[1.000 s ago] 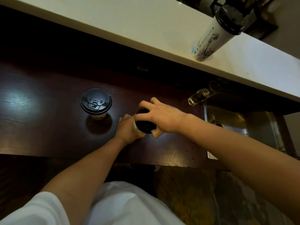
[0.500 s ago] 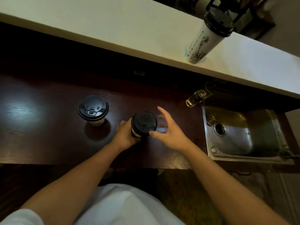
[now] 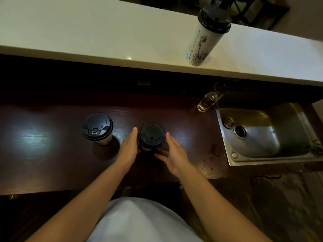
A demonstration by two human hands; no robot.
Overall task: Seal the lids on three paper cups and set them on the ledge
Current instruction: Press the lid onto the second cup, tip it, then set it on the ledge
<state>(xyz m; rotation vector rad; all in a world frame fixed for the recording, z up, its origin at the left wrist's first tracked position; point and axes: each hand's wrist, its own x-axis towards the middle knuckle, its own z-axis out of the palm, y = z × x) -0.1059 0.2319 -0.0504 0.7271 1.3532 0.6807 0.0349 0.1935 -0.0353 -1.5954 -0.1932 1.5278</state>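
Observation:
A paper cup with a black lid (image 3: pixel 151 135) stands upright on the dark wooden counter (image 3: pixel 43 151), in the middle. My left hand (image 3: pixel 129 148) wraps the cup's left side below the lid. My right hand (image 3: pixel 173 153) is at the cup's right side with fingers spread; whether it touches the cup I cannot tell. A second lidded cup (image 3: pixel 97 127) stands alone to the left. A third, white printed cup with a black lid (image 3: pixel 204 39) stands on the white ledge (image 3: pixel 104 32) at the upper right.
A steel sink (image 3: pixel 262 137) is set into the counter at the right. A small clear glass (image 3: pixel 209 100) stands by its far left corner. Dark specks lie on the counter beside the sink. The ledge runs above and behind the counter.
My right hand came off the top of the middle cup's lid and dropped to the cup's right side. My left hand stayed on the cup. The camera tilted.

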